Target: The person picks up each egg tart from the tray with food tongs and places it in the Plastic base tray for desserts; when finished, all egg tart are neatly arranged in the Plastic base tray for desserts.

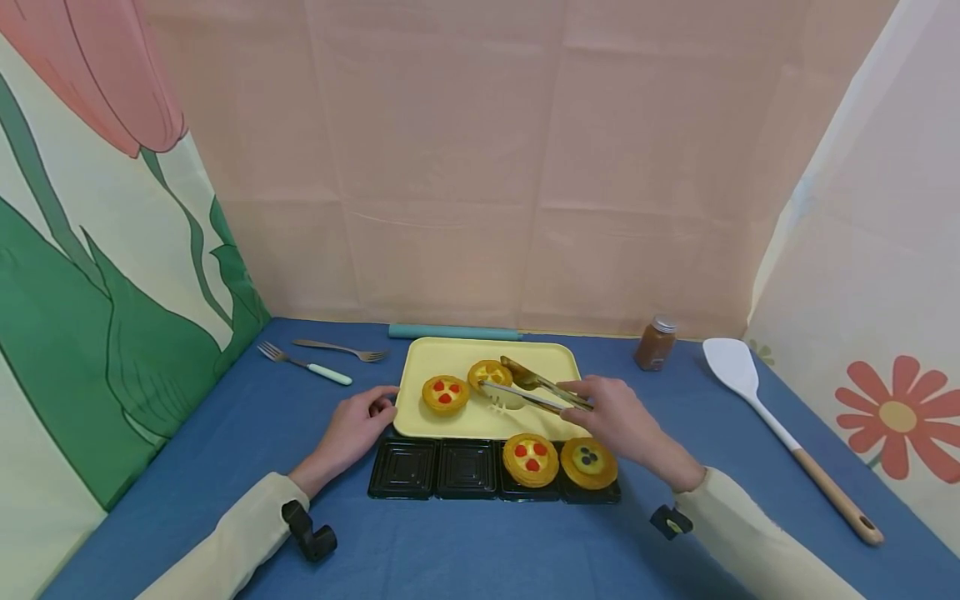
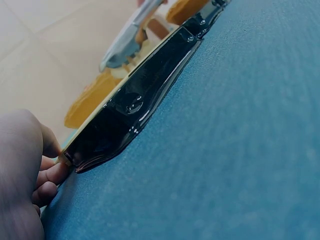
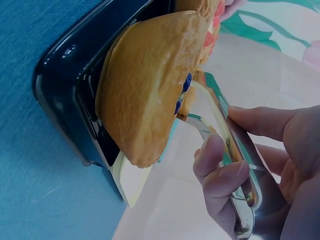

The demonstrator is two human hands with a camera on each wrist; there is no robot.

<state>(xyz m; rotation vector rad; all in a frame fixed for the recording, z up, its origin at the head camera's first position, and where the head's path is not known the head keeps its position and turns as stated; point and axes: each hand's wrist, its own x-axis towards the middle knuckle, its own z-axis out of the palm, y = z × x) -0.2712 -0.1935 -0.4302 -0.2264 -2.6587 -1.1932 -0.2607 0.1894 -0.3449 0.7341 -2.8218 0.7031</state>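
Tart transfer with tongs, mid-placement. The right hand grips a pair of metal tongs, fingers curled round both arms near the hinge end. The tips sit on either side of a fruit tart with pale filling, on the far part of the yellow tray. A second tart with three red berries lies on the tray just to its left, apart from the tongs. Whether the tips press the tart or merely flank it cannot be told from the head view.

The left hand rests on the blue bench, fingers loosely curled, fingertips touching the near left corner of the tray where it meets the black four-cell mould; it steadies rather than grasps.

In the mould, the two left cells hold nothing; the two right cells hold a red-berry tart and a blueberry tart.

Judged step: setting down or taking up the tart at the tongs' tips. The next move seems to call for either a gentle release with a straight withdrawal, or a firmer squeeze before lifting, keeping clear of the neighbouring tart.
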